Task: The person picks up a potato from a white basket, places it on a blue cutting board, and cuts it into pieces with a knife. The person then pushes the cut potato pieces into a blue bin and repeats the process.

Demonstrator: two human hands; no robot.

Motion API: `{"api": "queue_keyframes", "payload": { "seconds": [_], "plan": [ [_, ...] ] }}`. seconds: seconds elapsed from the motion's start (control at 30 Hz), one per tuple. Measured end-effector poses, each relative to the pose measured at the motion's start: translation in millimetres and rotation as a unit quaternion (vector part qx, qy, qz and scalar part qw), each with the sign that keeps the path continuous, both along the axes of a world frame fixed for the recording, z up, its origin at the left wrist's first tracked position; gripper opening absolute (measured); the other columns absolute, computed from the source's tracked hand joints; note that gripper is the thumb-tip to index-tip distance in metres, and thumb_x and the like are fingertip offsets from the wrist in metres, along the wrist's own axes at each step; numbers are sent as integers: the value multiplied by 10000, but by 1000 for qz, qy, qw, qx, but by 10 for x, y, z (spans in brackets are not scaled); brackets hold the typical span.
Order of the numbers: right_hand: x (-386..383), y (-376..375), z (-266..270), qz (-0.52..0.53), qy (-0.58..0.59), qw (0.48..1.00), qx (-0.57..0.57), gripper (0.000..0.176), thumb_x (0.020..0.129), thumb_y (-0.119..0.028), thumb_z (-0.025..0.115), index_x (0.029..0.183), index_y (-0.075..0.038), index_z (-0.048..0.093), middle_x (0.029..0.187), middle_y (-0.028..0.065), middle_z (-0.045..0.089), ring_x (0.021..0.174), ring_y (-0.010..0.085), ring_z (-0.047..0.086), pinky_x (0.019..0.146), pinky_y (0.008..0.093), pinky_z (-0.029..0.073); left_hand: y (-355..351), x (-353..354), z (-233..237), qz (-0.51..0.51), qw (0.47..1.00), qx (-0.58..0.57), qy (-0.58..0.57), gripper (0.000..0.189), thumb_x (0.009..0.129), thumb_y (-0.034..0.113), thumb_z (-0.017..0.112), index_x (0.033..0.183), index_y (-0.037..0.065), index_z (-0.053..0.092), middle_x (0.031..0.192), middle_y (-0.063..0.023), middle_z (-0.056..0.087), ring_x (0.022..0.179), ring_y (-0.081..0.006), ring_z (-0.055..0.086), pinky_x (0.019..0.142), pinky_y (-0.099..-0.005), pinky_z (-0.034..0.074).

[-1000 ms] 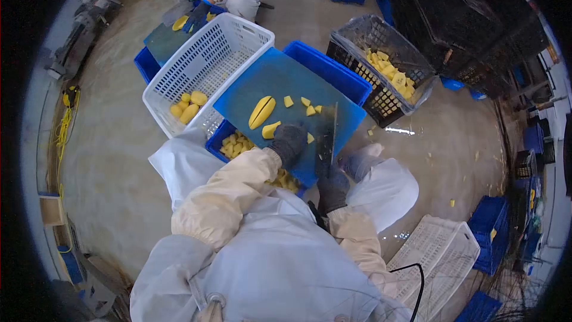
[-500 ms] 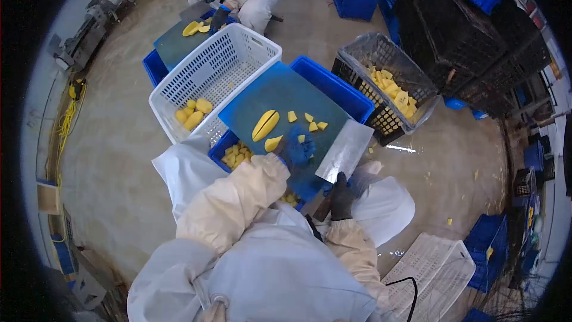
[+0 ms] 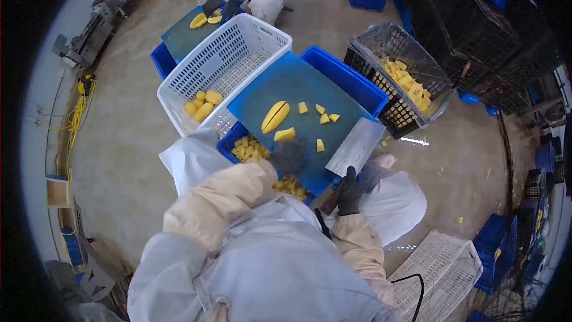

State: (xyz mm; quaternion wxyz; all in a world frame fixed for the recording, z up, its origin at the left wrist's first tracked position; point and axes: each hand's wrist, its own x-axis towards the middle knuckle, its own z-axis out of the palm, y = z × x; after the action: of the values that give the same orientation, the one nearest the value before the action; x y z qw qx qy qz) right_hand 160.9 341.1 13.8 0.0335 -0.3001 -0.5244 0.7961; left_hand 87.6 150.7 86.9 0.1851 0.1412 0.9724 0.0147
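Obs: right hand [image 3: 348,189] clenched on cleaver [image 3: 357,146] handle, blade tilted over cutting board [image 3: 298,80] corner; left hand [image 3: 289,156] curled beside yellow chunk [image 3: 284,134], grasp unclear. Risk: blade close to left fingers; board merely rests on blue crate [image 3: 345,80], could shift

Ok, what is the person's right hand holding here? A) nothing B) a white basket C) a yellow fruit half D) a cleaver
D: the right hand grips the handle of a cleaver, its broad blade at the edge of the blue board.

Even overhead light, soft shadows. Glare on wet floor [image 3: 414,141]. Heavy fisheye, black vignette at edges. Left hand [image 3: 288,156] motion-blurred.
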Motion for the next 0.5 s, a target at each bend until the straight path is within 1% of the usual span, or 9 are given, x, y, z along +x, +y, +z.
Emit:
{"api": "queue_keyframes", "payload": {
  "seconds": [0.1, 0.17, 0.2, 0.23, 0.27, 0.3, 0.37, 0.4, 0.5],
  "plan": [
    [10, 13, -269, -14, 21, 995, 92, 202, 857, -233, 598, 767, -76, 509, 575, 11, 479, 439, 139, 449, 402, 256, 365, -45, 148, -315, -14, 996, -14, 92, 280, 749, 250, 537, 944, 51, 567, 926, -170, 568, 833, -272, 606, 660, -415, 469],
    [14, 40, -191, 68, -5, 953, 294, 273, 860, -308, 588, 751, -64, 532, 584, 40, 498, 452, 159, 457, 426, 295, 388, -134, 201, -492, -24, 993, 3, 119, 279, 738, 238, 547, 946, 53, 567, 934, -164, 565, 828, -278, 605, 660, -418, 471],
    [12, 53, -112, 72, -1, 952, 296, 273, 860, -308, 588, 751, -64, 532, 584, 40, 498, 452, 159, 457, 426, 295, 388, -198, 217, -562, -36, 989, 15, 144, 279, 727, 225, 557, 947, 54, 567, 941, -158, 563, 824, -283, 604, 660, -421, 474],
    [32, 35, 216, 143, 29, 867, 476, 281, 863, -321, 570, 773, -56, 545, 599, 67, 519, 471, 188, 485, 447, 333, 405, -243, 233, -531, -32, 989, 15, 146, 279, 727, 225, 557, 947, 54, 567, 941, -158, 563, 824, -283, 604, 660, -421, 474],
    [57, 14, 483, 206, 58, 742, 635, 295, 865, -335, 551, 794, -49, 557, 614, 94, 540, 490, 218, 513, 467, 371, 422, -282, 258, -478, -18, 988, 62, 143, 282, 723, 219, 564, 954, 58, 567, 937, -163, 563, 823, -293, 602, 666, -431, 474],
    [83, -2, 628, 209, 60, 741, 635, 295, 865, -335, 551, 794, -49, 557, 614, 94, 540, 490, 218, 513, 467, 371, 422, -323, 290, -446, -6, 984, 111, 137, 285, 719, 212, 570, 962, 62, 567, 933, -168, 562, 823, -303, 599, 672, -441, 474],
    [148, -23, 801, 288, 26, 661, 693, 261, 860, -313, 515, 827, -60, 574, 667, 148, 575, 583, 285, 576, 504, 433, 436, -426, 337, -522, 27, 987, 123, 100, 288, 722, 215, 568, 968, 66, 566, 926, -165, 564, 825, -307, 596, 681, -442, 475],
    [193, -30, 814, 289, 27, 658, 695, 261, 860, -313, 515, 827, -60, 574, 667, 148, 575, 583, 285, 576, 504, 433, 436, -476, 355, -557, 57, 987, 135, 63, 290, 725, 218, 566, 975, 69, 565, 919, -161, 567, 827, -311, 594, 690, -443, 475],
    [372, -22, 851, 324, 75, 606, 722, 203, 845, -280, 509, 825, -88, 573, 646, 145, 589, 604, 312, 600, 498, 451, 435, -639, 493, -476, 105, 976, 154, 114, 274, 742, 221, 551, 979, 84, 569, 871, -141, 580, 801, -303, 597, 658, -431, 478]
  ]
}}
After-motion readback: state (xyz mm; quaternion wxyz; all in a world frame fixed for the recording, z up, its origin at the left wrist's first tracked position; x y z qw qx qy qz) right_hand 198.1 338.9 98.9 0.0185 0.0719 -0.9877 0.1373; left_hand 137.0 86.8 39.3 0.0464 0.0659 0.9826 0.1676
